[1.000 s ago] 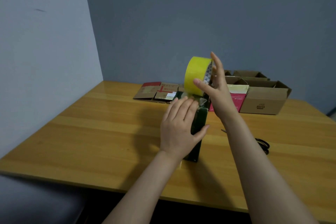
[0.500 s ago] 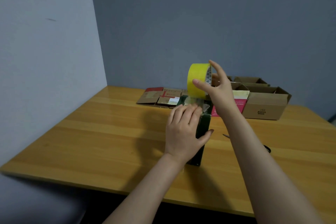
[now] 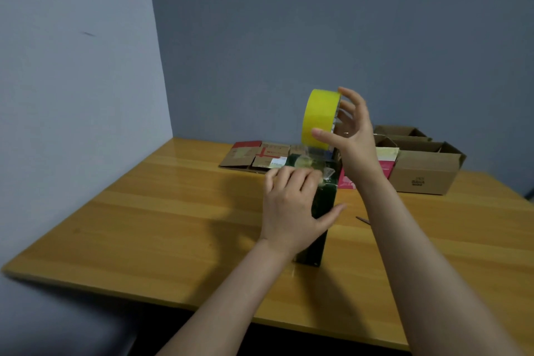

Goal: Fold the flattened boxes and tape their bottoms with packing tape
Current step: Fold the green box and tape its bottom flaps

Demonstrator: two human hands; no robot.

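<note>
A dark green box [image 3: 320,211] stands upright near the middle of the wooden table [image 3: 161,211]. My left hand [image 3: 291,208] lies over its top end, fingers flat on a strip of clear tape and thumb round the box's right side. My right hand [image 3: 351,136] holds a yellow roll of packing tape [image 3: 319,117] above and behind the box, thumb on the roll's outer face, fingers at its core. A clear strip runs from the roll down to the box's top.
Flattened cardboard boxes [image 3: 260,154] lie at the table's back, left of the green box. Several open brown boxes [image 3: 424,170] and a red-and-cream one [image 3: 384,163] stand at the back right. Scissors [image 3: 363,220] peek out by my right forearm.
My right hand has lifted the tape roll a little higher above the box. My left hand stays pressed on the box's top.
</note>
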